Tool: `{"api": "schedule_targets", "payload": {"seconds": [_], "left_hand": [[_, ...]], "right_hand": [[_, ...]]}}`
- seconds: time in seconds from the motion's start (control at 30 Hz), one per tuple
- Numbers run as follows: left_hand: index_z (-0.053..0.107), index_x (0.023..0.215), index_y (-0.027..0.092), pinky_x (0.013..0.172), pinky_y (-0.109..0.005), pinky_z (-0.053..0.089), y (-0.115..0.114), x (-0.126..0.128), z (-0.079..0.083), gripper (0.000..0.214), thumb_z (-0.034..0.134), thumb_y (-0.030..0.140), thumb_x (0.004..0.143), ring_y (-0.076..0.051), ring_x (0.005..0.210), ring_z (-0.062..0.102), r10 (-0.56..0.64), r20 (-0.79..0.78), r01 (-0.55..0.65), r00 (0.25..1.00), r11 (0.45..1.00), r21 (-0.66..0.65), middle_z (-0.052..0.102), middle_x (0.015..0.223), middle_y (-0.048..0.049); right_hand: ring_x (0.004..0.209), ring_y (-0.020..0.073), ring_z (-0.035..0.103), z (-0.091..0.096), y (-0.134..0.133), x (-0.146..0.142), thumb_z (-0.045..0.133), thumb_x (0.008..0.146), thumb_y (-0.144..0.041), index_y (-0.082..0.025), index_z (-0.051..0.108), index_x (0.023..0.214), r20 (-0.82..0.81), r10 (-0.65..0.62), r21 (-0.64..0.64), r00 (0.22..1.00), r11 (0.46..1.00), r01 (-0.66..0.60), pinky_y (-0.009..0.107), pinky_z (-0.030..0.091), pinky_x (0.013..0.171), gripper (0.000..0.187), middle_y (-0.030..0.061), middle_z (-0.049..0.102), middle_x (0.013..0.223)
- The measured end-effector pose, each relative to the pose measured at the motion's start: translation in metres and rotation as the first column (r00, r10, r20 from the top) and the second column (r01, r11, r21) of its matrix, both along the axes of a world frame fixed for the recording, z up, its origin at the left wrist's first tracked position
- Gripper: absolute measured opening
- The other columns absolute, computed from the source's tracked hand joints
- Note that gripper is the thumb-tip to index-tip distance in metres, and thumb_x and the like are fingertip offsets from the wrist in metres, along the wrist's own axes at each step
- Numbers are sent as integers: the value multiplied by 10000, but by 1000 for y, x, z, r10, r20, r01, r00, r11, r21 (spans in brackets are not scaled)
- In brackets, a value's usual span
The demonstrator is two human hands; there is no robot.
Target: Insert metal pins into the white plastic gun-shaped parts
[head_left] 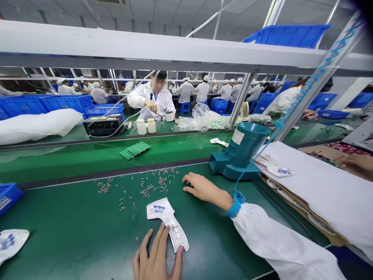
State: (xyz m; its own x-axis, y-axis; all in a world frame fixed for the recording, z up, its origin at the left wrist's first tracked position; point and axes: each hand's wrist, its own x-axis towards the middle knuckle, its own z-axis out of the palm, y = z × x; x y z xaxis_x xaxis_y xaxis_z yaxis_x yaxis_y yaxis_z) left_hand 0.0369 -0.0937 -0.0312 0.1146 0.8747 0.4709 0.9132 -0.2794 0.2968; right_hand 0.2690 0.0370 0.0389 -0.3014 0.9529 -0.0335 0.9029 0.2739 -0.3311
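My left hand (157, 254) lies at the bottom edge with its fingers stretched out, the fingertips resting on a flat white plastic part (167, 221) with blue markings. My right hand (201, 187) reaches onto the green mat (72, 229), fingers curled down beside several small metal screws (151, 186) scattered there. Whether those fingers pinch a screw is hidden. A blue wrist strap (236, 203) with a coiled blue cord circles my right wrist.
A teal machine (240, 153) stands right of the screws. White sheets on cardboard (317, 190) lie at right. A green circuit panel (134, 150) sits on the conveyor belt. Blue bin (7, 194) and another white part (10, 241) at left. A co-worker in white sits opposite.
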Motion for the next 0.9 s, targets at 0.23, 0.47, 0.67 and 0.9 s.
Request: {"api": "schedule_targets", "payload": {"seconds": [0.23, 0.47, 0.67, 0.9], "left_hand": [[623, 1260, 287, 942, -510, 417, -5, 0, 3, 370, 560, 338, 899, -352, 1242, 519, -26, 78, 31, 997, 997, -63, 655, 1323, -46], [611, 1249, 278, 934, -483, 418, -6, -1, 9, 338, 566, 306, 916, -329, 1225, 530, -62, 209, 70, 976, 997, -32, 661, 1302, -58], [636, 1104, 241, 790, -306, 494, 2, 2, 27, 172, 541, 237, 961, -191, 898, 652, -272, 393, 256, 878, 962, 94, 720, 967, -39], [658, 946, 223, 713, -287, 498, 6, 3, 32, 88, 573, 249, 950, -174, 799, 646, -283, 323, 259, 903, 959, 116, 696, 863, -31]], "right_hand": [[861, 180, 568, -3, 24, -22, 567, 881, -115, -150, 594, 970, -71, -2, 2, 997, 1000, 2, 281, 367, 745, 99, 83, 624, 988], [809, 155, 600, 10, 4, -31, 550, 866, -128, -149, 617, 928, -277, 33, -117, 960, 991, -68, 259, 431, 728, 94, 52, 662, 880], [691, 138, 619, 15, -80, -56, 719, 796, -417, -166, 593, 875, -780, -322, -501, 536, 835, -228, 264, 498, 665, 291, 10, 664, 760], [725, 169, 635, 10, -106, -55, 718, 801, -465, -143, 718, 866, -782, -385, -482, 490, 872, -83, 278, 485, 684, 329, 51, 709, 767]]}}
